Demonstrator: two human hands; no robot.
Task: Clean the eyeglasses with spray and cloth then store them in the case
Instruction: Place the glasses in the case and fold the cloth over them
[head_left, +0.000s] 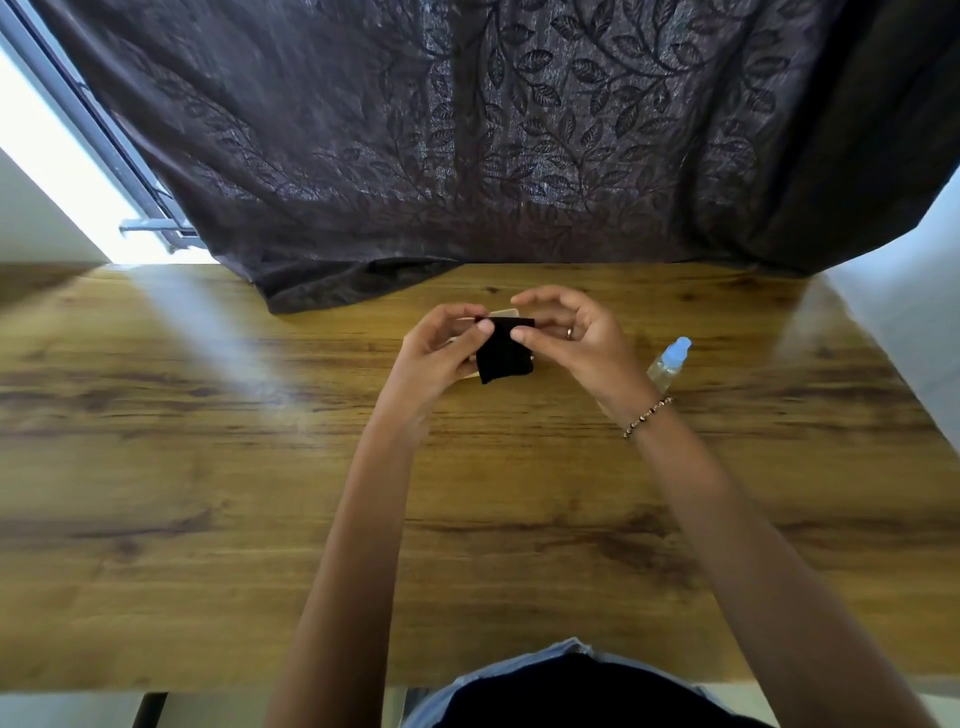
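A small black cloth (505, 349) hangs between my two hands above the wooden table (208, 467). My left hand (441, 348) pinches its upper left corner between thumb and finger. My right hand (571, 332) pinches the upper right edge, the other fingers curled above. Behind the cloth a pale beige object (506, 313), perhaps the case, shows only at its top edge and below my left hand. A clear spray bottle (670, 364) with a light blue cap lies tilted on the table just right of my right wrist. The eyeglasses are not visible.
A dark leaf-patterned curtain (467, 156) hangs along the far edge, its hem resting on the table at back left of the hands. A bright window frame (130, 182) is at far left. A white wall (914, 312) borders the table's right side.
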